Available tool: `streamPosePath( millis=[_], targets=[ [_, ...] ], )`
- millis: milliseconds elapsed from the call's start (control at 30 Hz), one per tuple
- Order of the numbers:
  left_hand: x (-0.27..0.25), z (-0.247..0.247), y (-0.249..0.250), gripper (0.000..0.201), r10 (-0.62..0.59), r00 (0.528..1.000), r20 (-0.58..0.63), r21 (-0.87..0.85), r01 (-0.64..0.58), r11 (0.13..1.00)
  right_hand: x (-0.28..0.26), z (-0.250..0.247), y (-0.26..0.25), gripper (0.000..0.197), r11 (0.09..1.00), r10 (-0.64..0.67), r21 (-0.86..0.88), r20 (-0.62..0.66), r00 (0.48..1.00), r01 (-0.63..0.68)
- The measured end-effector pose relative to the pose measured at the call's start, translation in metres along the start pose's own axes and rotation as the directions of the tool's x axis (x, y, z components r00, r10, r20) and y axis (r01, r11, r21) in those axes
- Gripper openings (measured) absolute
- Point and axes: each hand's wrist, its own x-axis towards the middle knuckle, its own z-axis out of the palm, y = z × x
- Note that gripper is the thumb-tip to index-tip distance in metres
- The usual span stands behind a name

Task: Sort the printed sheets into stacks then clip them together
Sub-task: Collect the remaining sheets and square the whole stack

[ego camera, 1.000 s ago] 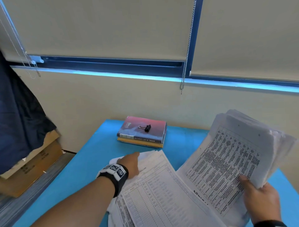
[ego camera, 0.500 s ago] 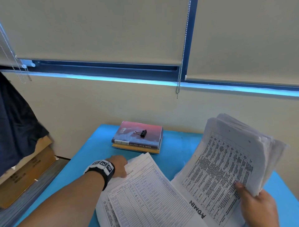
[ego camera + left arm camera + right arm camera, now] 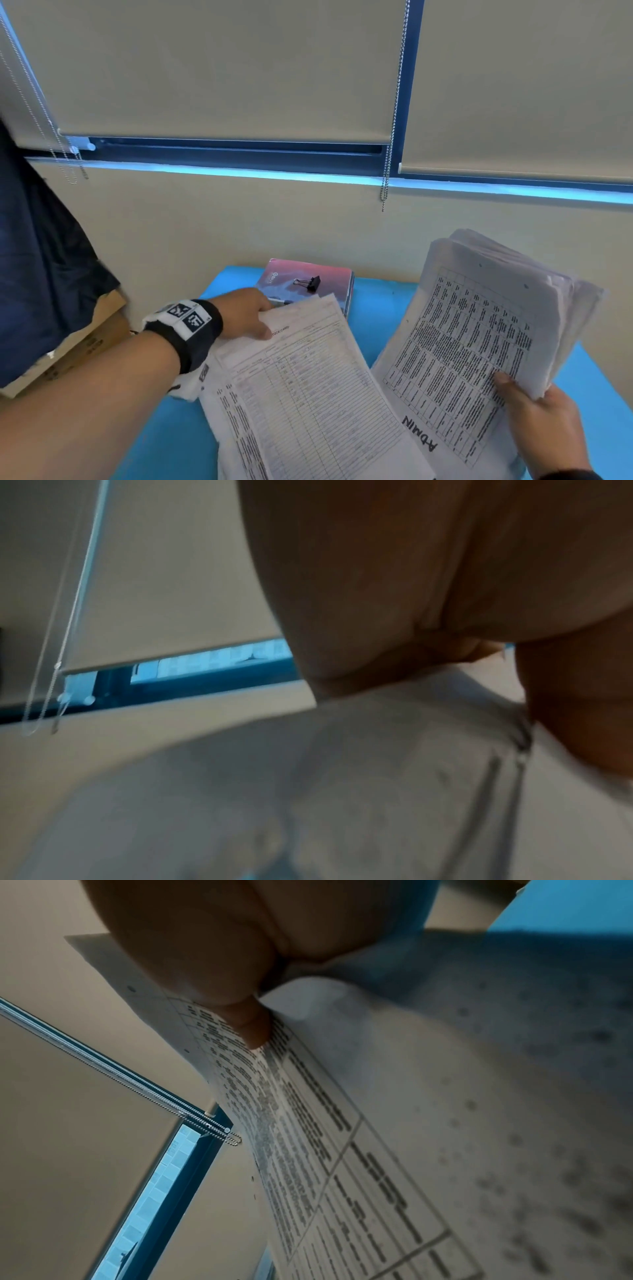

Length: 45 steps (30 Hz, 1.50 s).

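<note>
In the head view my left hand (image 3: 246, 317) pinches the far left corner of a pile of ruled form sheets (image 3: 308, 394), thumb on top. The pile lies slanted on the blue table (image 3: 376, 308), and its far corner overlaps the book's near edge. My right hand (image 3: 537, 411) grips a thick stack of printed table sheets (image 3: 479, 335) marked "ADMIN", raised and tilted at the right. In the right wrist view the thumb (image 3: 240, 1001) presses on the stack's top page (image 3: 342, 1150). A black binder clip (image 3: 308, 283) lies on a pink book (image 3: 332, 275) at the table's back. The left wrist view is blurred, showing palm over paper (image 3: 342, 777).
The table stands against a beige wall under a window with drawn roller blinds; a bead chain (image 3: 387, 178) hangs above the book. Dark cloth (image 3: 41, 274) and cardboard boxes (image 3: 85, 342) lie left of the table. Blue tabletop shows between the two paper piles.
My left hand has shifted from resting flat on the form sheets to pinching their far corner, and that corner now reaches over the book's near edge. The right hand still holds its stack up.
</note>
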Motion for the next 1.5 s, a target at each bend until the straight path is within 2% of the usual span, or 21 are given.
streamPosePath(
  millis=[233,267,367,400,500,567,633,667,800,867,933,967,1000,1067,1167,1233,1300,1400,1500],
  targets=[
    [-0.057,-0.080,0.050,0.011,0.233,0.965,-0.117,0.138,-0.217,0.966,0.002,0.015,-0.041,0.013,0.990,-0.140,0.053,0.173,0.975,0.133],
    [-0.060,-0.086,0.057,0.017,0.274,0.952,-0.137,0.147,-0.254,0.956,0.001,0.019,-0.047,0.014,0.986,-0.165,0.053,0.204,0.965,0.157],
    [-0.069,-0.102,0.078,0.065,0.325,0.916,-0.233,0.067,-0.319,0.945,-0.006,0.033,-0.067,0.014,0.974,-0.224,0.038,0.335,0.915,0.225],
    [-0.071,-0.106,0.086,0.069,0.349,0.894,-0.282,0.082,-0.340,0.937,-0.009,0.038,-0.073,0.015,0.967,-0.246,0.036,0.389,0.888,0.252],
    [-0.072,-0.110,0.107,0.053,0.431,0.841,-0.329,0.262,-0.357,0.897,-0.023,0.051,-0.091,0.030,0.930,-0.332,0.047,0.529,0.781,0.364],
    [-0.071,-0.108,0.116,0.049,0.444,0.849,-0.285,0.290,-0.365,0.885,-0.031,0.058,-0.099,0.034,0.889,-0.392,0.052,0.601,0.696,0.455],
    [-0.071,-0.104,0.120,0.026,0.466,0.842,-0.273,0.301,-0.385,0.873,-0.037,0.061,-0.099,0.029,0.864,-0.407,0.050,0.657,0.634,0.502],
    [-0.071,-0.103,0.120,0.017,0.466,0.841,-0.274,0.311,-0.381,0.871,-0.039,0.062,-0.099,0.029,0.863,-0.402,0.055,0.674,0.620,0.501],
    [-0.069,-0.097,0.114,0.020,0.413,0.872,-0.264,0.375,-0.302,0.877,-0.044,0.065,-0.094,0.035,0.906,-0.380,0.143,0.688,0.618,0.399],
    [-0.070,-0.095,0.111,0.021,0.393,0.880,-0.265,0.367,-0.285,0.885,-0.043,0.068,-0.092,0.014,0.932,-0.362,0.253,0.661,0.657,0.260],
    [-0.072,-0.094,0.111,0.019,0.380,0.887,-0.262,0.364,-0.274,0.890,-0.034,0.070,-0.081,0.058,0.930,-0.319,0.357,0.660,0.680,0.090],
    [-0.072,-0.094,0.110,0.017,0.380,0.888,-0.259,0.369,-0.273,0.888,-0.032,0.070,-0.079,0.075,0.920,-0.316,0.389,0.664,0.678,0.047],
    [-0.073,-0.094,0.110,0.016,0.382,0.888,-0.256,0.375,-0.273,0.886,-0.029,0.069,-0.079,0.083,0.913,-0.323,0.408,0.669,0.670,0.033],
    [-0.073,-0.093,0.109,0.014,0.375,0.893,-0.248,0.378,-0.268,0.886,-0.027,0.068,-0.083,0.077,0.916,-0.345,0.397,0.698,0.627,0.062],
    [-0.074,-0.090,0.112,0.008,0.383,0.893,-0.236,0.361,-0.285,0.888,-0.029,0.071,-0.090,0.050,0.929,-0.358,0.335,0.698,0.620,0.160],
    [-0.077,-0.089,0.115,0.004,0.407,0.882,-0.237,0.338,-0.318,0.886,-0.031,0.076,-0.093,0.031,0.934,-0.349,0.301,0.656,0.669,0.192],
    [-0.080,-0.088,0.116,0.005,0.434,0.870,-0.236,0.326,-0.349,0.878,-0.031,0.080,-0.091,0.027,0.940,-0.325,0.297,0.623,0.712,0.169],
    [-0.085,-0.085,0.114,0.012,0.463,0.849,-0.255,0.300,-0.386,0.873,-0.032,0.083,-0.089,0.020,0.937,-0.300,0.332,0.596,0.745,0.111],
    [-0.090,-0.085,0.095,0.028,0.461,0.777,-0.428,0.180,-0.427,0.886,-0.033,0.084,-0.082,0.018,0.926,-0.308,0.357,0.536,0.786,0.119]
  ],
)
